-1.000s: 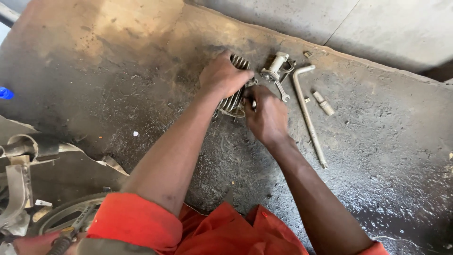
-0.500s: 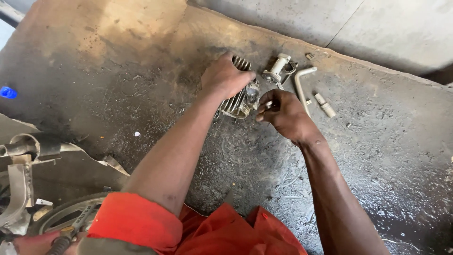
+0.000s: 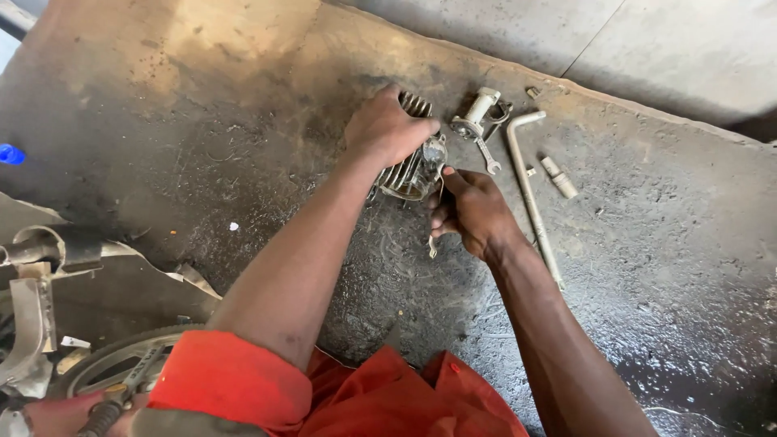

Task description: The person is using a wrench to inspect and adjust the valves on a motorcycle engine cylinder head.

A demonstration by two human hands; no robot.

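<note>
My left hand (image 3: 387, 128) grips the top of a finned metal engine cylinder head (image 3: 409, 170) lying on the dark oily concrete floor (image 3: 243, 162). My right hand (image 3: 472, 212) sits just right of the head and pinches a thin metal tool (image 3: 435, 235) whose lower end sticks out below the fingers. Its upper end points at the head's near face. Both forearms reach forward from orange sleeves.
A long L-shaped socket wrench (image 3: 530, 186) lies right of my hands. A small spanner (image 3: 486, 154), a pale cylindrical part (image 3: 477, 109) and a short socket (image 3: 558, 178) lie near it. A wheel (image 3: 113, 364) and metal frame parts (image 3: 32, 307) are at lower left.
My right hand has drawn back from the cylinder head toward me, now holding the thin tool. The left hand stays on the head.
</note>
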